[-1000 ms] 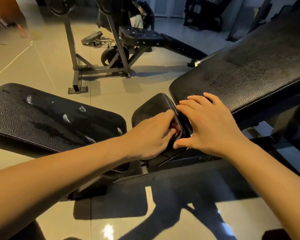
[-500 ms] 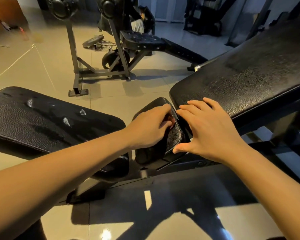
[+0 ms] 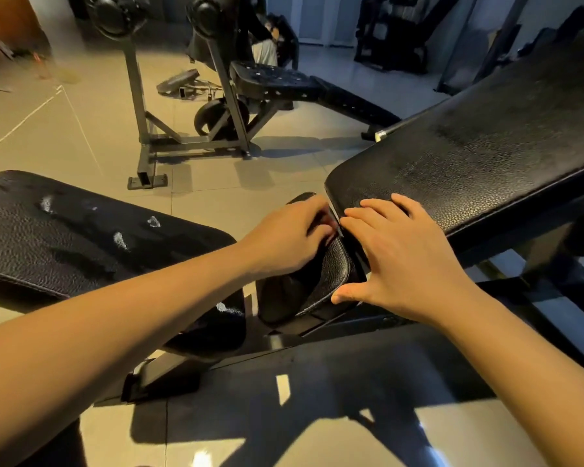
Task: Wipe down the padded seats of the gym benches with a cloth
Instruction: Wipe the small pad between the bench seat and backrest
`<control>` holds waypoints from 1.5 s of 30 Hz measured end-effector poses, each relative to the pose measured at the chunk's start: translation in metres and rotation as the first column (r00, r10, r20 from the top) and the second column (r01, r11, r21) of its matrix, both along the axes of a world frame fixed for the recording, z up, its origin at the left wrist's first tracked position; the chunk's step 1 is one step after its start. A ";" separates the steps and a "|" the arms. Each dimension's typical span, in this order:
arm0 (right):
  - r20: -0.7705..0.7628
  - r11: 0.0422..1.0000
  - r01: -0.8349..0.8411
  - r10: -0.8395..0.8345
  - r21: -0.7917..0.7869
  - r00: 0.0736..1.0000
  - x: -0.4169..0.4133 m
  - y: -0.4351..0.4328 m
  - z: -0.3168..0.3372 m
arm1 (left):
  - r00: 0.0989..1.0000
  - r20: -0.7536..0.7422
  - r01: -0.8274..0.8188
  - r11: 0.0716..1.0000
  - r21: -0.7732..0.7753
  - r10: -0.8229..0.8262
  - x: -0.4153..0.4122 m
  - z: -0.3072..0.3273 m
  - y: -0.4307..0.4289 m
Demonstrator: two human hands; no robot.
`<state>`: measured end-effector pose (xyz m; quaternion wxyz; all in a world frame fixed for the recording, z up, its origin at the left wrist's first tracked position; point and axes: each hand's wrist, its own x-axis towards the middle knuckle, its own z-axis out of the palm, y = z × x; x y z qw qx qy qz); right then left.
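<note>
Small seat pad (image 3: 331,274) sits dead centre of the view, black pebbled vinyl, tilted steeply with its upper rim toward 12 o'clock. It lies in the gap between two larger pads of the same bench.

Backrest pad (image 3: 469,163) is at 2 o'clock, inclined, rising toward the upper right corner. Its lower corner is just beside the seat pad's upper rim.

Flat pad (image 3: 48,244) is at 9 o'clock. It lies level, with white smears (image 3: 120,239) scattered over its top.

Left hand (image 3: 294,237) comes in from 8 o'clock, knuckles up, fingers curled over the seat pad's upper rim. The fingertips drop into the gap beside the backrest and are hidden, so I cannot tell whether they clasp the rim or something under them. No cloth can be made out from this angle.

Right hand (image 3: 405,264) comes in from 4 o'clock and is released, grasping nothing. Its fingers are straight and spread, laid flat on the backrest pad's lower corner, and the thumb tip touches the seat pad's near edge.

Far bench (image 3: 270,80) stands at 12 o'clock on a steel frame, well apart from the hands. The tiled floor (image 3: 64,136) is glossy — hard shadows of the arms fall at 6 o'clock.
</note>
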<state>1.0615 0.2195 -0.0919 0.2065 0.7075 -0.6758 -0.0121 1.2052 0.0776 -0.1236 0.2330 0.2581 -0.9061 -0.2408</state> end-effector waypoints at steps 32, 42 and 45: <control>0.016 0.999 0.030 -0.031 0.045 0.999 0.004 -0.001 0.003 | 0.904 0.190 -0.396 0.917 0.037 0.383 0.015 -0.032 -0.045; -0.009 0.999 0.018 -0.017 0.039 1.000 0.004 -0.002 0.003 | 0.997 0.040 -0.072 0.997 -0.037 0.073 0.004 -0.010 0.012; 0.012 0.999 0.018 -0.019 0.040 1.000 0.005 -0.002 0.004 | 0.932 0.192 -0.309 0.951 -0.019 0.306 0.018 -0.026 -0.023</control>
